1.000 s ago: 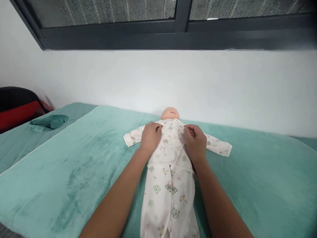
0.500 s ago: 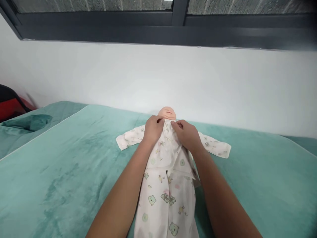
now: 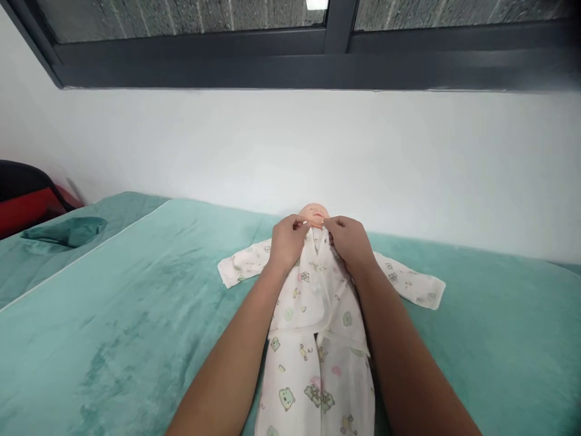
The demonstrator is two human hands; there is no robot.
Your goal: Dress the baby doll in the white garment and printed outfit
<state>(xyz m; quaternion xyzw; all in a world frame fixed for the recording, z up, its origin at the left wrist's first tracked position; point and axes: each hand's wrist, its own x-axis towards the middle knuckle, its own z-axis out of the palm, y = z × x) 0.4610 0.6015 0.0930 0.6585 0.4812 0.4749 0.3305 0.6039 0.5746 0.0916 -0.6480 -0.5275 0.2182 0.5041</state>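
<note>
A baby doll (image 3: 314, 212) lies on its back with its head toward the wall. It wears a white baby shirt (image 3: 302, 297) printed with small animals, sleeves spread to both sides. Matching white pants (image 3: 297, 387) cover the legs below. At the left side of the neckline my left hand (image 3: 289, 239) pinches the shirt's collar. My right hand (image 3: 349, 241) pinches the collar's other side, just under the doll's chin. The fingertips of both hands are partly hidden by the bent fingers.
A green plush bedcover (image 3: 136, 303) lies under the doll. Behind it rises a white wall (image 3: 227, 145) with a dark window frame (image 3: 204, 66) above. A red and black item (image 3: 27, 203) stands at the far left, near a folded green patch (image 3: 68, 231).
Both hands have moved up slightly toward the chin, with the collar edges drawn up and apart. The right sleeve has shifted outward. The camera view has tilted a little.
</note>
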